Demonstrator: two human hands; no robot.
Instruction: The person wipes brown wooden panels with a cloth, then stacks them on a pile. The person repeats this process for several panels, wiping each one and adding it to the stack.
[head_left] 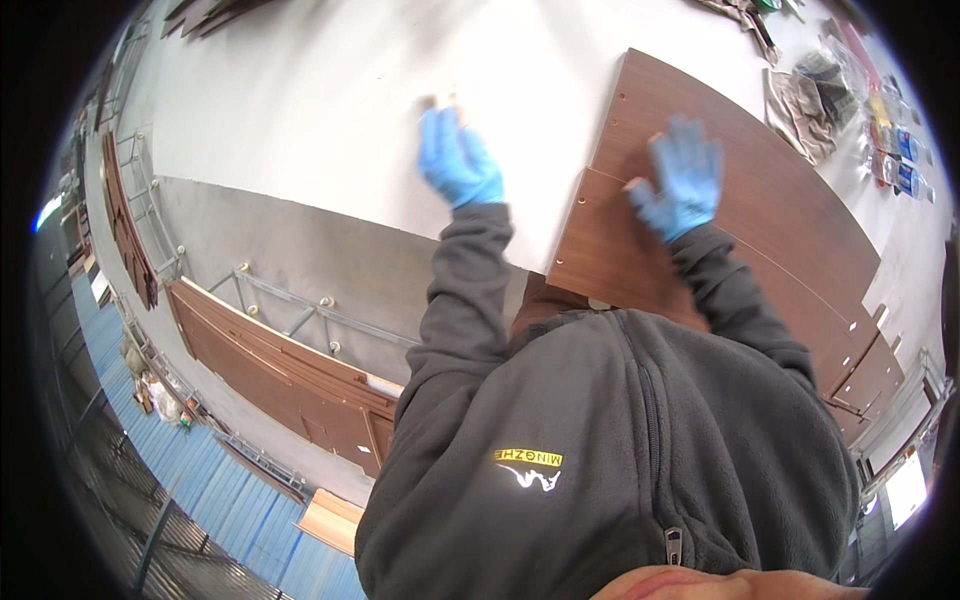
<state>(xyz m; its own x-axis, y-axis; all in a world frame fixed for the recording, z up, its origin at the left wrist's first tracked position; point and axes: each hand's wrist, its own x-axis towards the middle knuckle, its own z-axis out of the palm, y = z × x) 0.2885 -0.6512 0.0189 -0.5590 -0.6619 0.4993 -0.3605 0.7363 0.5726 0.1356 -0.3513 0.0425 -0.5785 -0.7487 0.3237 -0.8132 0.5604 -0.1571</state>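
Note:
Both my hands wear blue gloves. My left hand (457, 160) is raised over the white tabletop (330, 110) with fingers spread, and small wooden dowels show at its fingertips; whether it holds them I cannot tell. My right hand (683, 175) rests open on a dark brown wooden panel (760, 190) with drilled holes along its edge. A second brown panel (620, 265) lies partly under it, closer to me. My grey fleece jacket fills the lower middle of the view.
More brown panels lean on a metal rack (290, 370) at the lower left. Bags and several bottles (895, 150) lie at the far right of the table. Smaller brown boards (870, 375) sit at the right edge. Blue flooring (220, 520) shows below.

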